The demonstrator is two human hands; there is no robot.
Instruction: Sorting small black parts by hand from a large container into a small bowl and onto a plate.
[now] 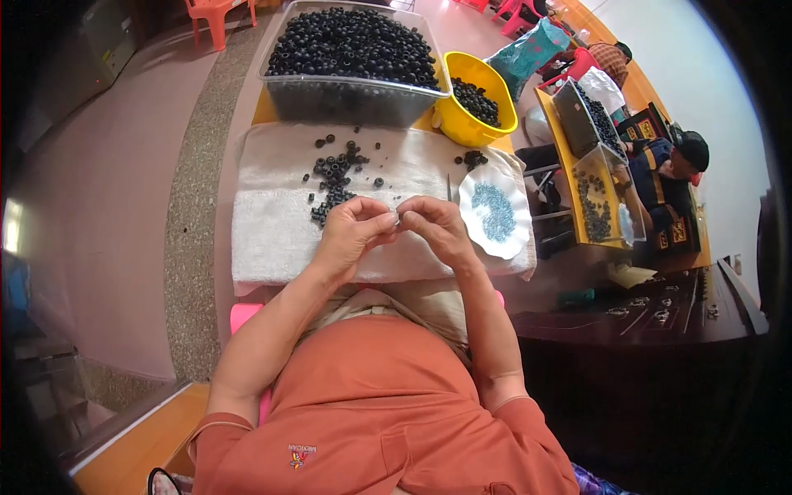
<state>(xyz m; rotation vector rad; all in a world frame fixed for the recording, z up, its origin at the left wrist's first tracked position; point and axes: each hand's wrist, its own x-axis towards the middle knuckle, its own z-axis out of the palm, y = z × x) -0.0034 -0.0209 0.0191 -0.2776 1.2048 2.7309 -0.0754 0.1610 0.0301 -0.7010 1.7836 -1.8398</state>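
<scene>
Above the near part of a white towel, my left hand and my right hand meet, thumbs and forefingers pinched together. Something tiny and pale is between the fingertips, too small to name. Just beyond my left hand lies a loose pile of small black ring-shaped parts, with several strays around it. Close to my right hand is a white wavy-rimmed dish with many tiny light-blue pieces in it. A thin dark pointed tool, perhaps tweezers, lies left of the dish.
A clear plastic bin full of black parts stands at the far edge, beside a yellow basin holding more. A few black parts lie near the basin. To the right, another person sits at a table with bins.
</scene>
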